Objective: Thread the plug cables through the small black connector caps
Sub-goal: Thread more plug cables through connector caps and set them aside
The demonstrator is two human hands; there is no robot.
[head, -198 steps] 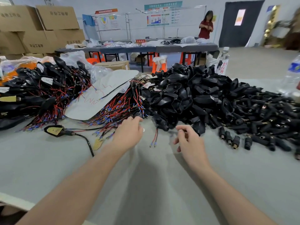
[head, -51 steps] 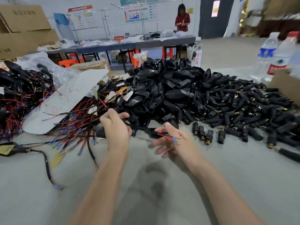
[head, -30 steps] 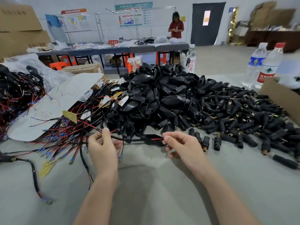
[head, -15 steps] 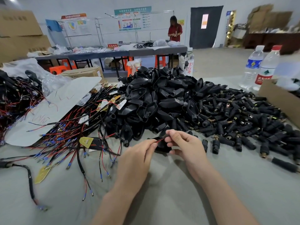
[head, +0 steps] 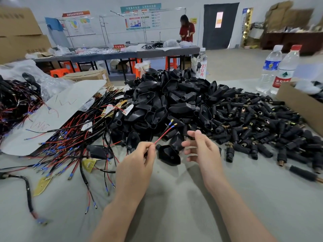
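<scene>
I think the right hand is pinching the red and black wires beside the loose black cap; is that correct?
Not quite: the head view shows the left hand pinching the wires beside the black cap; the right hand is open.

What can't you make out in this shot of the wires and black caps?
Head view, wire below where the left hand pinches it: hidden by that hand, so whether it passes through the cap is unclear.
Head view, cardboard box: cut off by the right edge.
Head view, cable end at lower left: blurred.
</scene>
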